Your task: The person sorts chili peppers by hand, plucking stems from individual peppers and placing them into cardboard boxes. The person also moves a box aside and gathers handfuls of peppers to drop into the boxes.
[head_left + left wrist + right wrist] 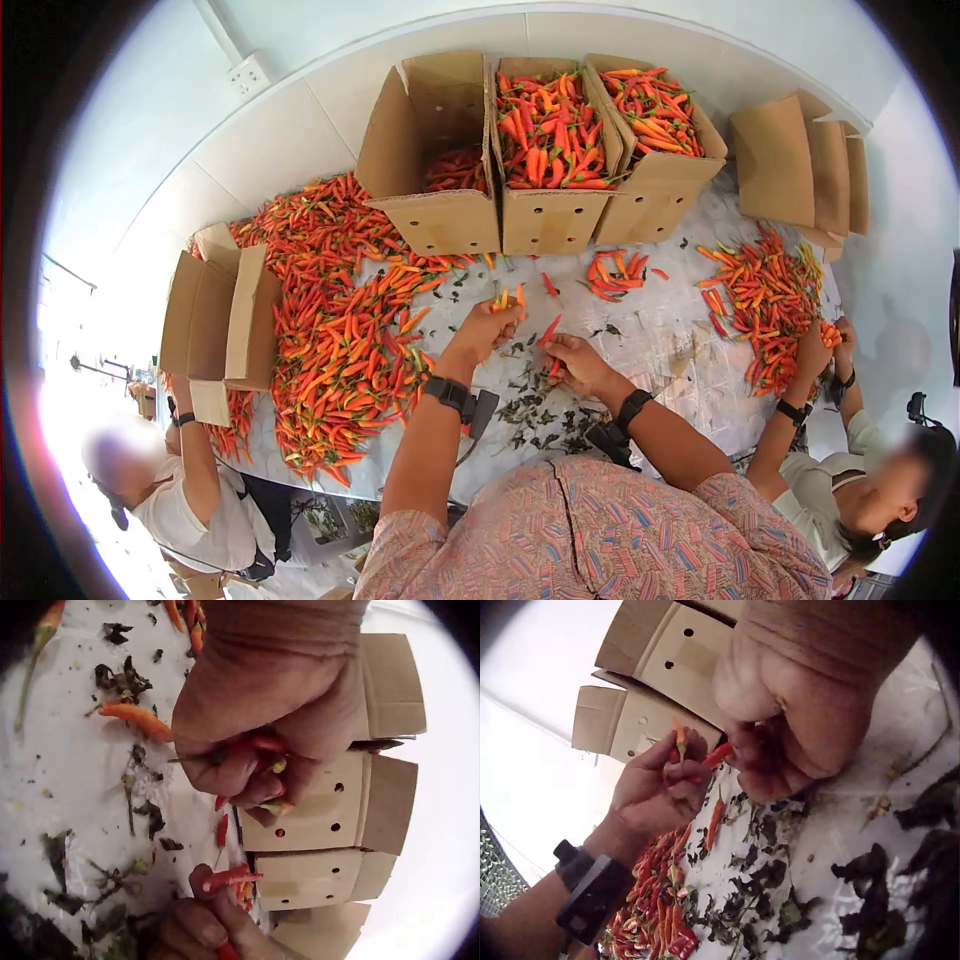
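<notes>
My left hand [486,328] grips several chili peppers over the middle of the table; an orange tip stands up from its fingers in the head view. In the left wrist view, red peppers and green stems poke out between its curled fingers. Close to its right, my right hand [582,364] pinches a red chili pepper [550,329] between thumb and fingers. Another bit of red shows under that palm. Dark dried leaf scraps [535,405] lie on the table below both hands. A single red chili [550,285] lies just beyond them.
A large chili heap [345,370] spreads on the left, a small pile [615,275] ahead, another heap [765,300] on the right. Cardboard boxes [550,222] holding chilies line the back. One person sits at each side; the right one's hands [815,350] touch peppers.
</notes>
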The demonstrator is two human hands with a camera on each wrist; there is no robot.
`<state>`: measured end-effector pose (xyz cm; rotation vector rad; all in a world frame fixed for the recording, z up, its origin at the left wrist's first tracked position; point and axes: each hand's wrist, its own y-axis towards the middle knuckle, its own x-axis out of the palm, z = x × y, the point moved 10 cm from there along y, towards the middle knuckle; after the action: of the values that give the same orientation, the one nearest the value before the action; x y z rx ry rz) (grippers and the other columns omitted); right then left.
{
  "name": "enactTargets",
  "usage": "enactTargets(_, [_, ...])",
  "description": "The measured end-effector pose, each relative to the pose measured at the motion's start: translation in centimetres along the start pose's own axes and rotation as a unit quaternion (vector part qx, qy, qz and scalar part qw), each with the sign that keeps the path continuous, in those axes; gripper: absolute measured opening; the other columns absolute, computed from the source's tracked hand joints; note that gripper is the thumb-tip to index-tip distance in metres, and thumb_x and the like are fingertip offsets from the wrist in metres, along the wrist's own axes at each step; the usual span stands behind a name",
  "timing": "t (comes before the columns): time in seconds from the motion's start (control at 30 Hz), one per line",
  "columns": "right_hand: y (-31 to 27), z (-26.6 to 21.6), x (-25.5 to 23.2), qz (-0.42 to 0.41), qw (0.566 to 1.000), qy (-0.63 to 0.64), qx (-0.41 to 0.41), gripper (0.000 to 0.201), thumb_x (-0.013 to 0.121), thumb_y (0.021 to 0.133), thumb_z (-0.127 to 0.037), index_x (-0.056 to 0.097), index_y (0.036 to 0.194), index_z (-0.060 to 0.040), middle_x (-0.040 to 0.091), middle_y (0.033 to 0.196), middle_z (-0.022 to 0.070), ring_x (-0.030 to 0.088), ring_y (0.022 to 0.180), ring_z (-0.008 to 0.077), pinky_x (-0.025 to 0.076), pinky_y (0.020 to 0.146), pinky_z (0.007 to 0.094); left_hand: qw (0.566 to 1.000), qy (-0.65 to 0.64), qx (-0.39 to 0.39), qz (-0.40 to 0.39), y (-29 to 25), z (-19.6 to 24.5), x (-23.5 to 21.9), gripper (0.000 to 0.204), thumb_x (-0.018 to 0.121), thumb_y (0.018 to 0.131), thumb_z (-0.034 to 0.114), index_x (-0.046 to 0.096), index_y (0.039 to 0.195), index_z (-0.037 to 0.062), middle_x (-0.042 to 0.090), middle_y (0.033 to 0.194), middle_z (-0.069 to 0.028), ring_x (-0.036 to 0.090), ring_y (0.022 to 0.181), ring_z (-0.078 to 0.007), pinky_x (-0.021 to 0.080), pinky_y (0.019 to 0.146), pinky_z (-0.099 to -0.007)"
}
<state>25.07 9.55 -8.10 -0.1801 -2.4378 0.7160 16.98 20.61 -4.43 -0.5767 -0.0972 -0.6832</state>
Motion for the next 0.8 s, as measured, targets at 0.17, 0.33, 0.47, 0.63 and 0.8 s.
enactTargets(0.17, [0.5, 0.7, -0.4, -0.014, 1.0, 0.01, 0.005, 0.011, 0.052, 0.088, -0.018, 0.051, 0.091, -0.0077, 0.052, 0.063, 0.0024, 0.045, 0.044, 0.0105, 0.045, 0.046, 0.0277, 0.994, -0.103, -0.009, -0.031, -1.9, -0.8, 0.8, 0.018, 0.06, 0.082, 0.019, 0.055, 0.091, 0.0039, 0.059, 0.078, -0.0048, 0.045, 0.052, -0.0064, 0.04, 0.045, -0.0205])
enactTargets(0.33, [0.2, 0.7, -0.3, -0.005, 1.0, 0.002, 0.002, 0.012, 0.052, 0.088, -0.018, 0.052, 0.093, -0.0072, 0.049, 0.062, 0.001, 0.043, 0.043, 0.0107, 0.044, 0.046, 0.0282, 0.993, -0.114, -0.02, -0.031, -2.7, -2.7, 0.2, 0.017, 0.06, 0.083, 0.018, 0.054, 0.091, 0.0039, 0.06, 0.078, -0.0066, 0.046, 0.052, -0.007, 0.043, 0.046, -0.0211])
enactTargets(0.47, [-0.1, 0.5, -0.4, 0.001, 1.0, -0.002, -0.003, 0.012, 0.053, 0.088, -0.018, 0.053, 0.093, -0.007, 0.046, 0.06, 0.0, 0.04, 0.043, 0.0104, 0.043, 0.046, 0.0294, 0.997, -0.038, -0.014, 0.06, -3.5, -3.6, -2.7, 0.016, 0.063, 0.079, 0.018, 0.055, 0.086, 0.0055, 0.053, 0.067, -0.0022, 0.045, 0.05, -0.0081, 0.035, 0.041, -0.0231])
enactTargets(0.63, [-0.8, -1.0, -3.6, 0.07, 0.997, -0.009, -0.026, 0.012, 0.056, 0.085, -0.019, 0.054, 0.092, -0.0097, 0.043, 0.057, -0.0022, 0.037, 0.043, 0.0086, 0.036, 0.045, 0.0278, 0.978, 0.109, 0.011, 0.176, -5.3, -1.8, -7.4, 0.018, 0.066, 0.075, 0.019, 0.055, 0.078, 0.0051, 0.051, 0.061, -0.0005, 0.047, 0.051, -0.0094, 0.036, 0.043, -0.0273])
enactTargets(0.8, [-3.2, -6.3, -8.0, 0.118, 0.986, 0.055, -0.104, 0.012, 0.058, 0.085, -0.021, 0.053, 0.087, -0.0109, 0.04, 0.054, -0.0035, 0.035, 0.043, 0.0076, 0.033, 0.044, 0.0265, 0.845, 0.458, 0.104, 0.254, -5.5, 1.5, -7.4, 0.034, 0.066, 0.071, 0.032, 0.058, 0.075, -0.0015, 0.059, 0.062, -0.015, 0.058, 0.057, -0.0278, 0.045, 0.056, -0.0375])
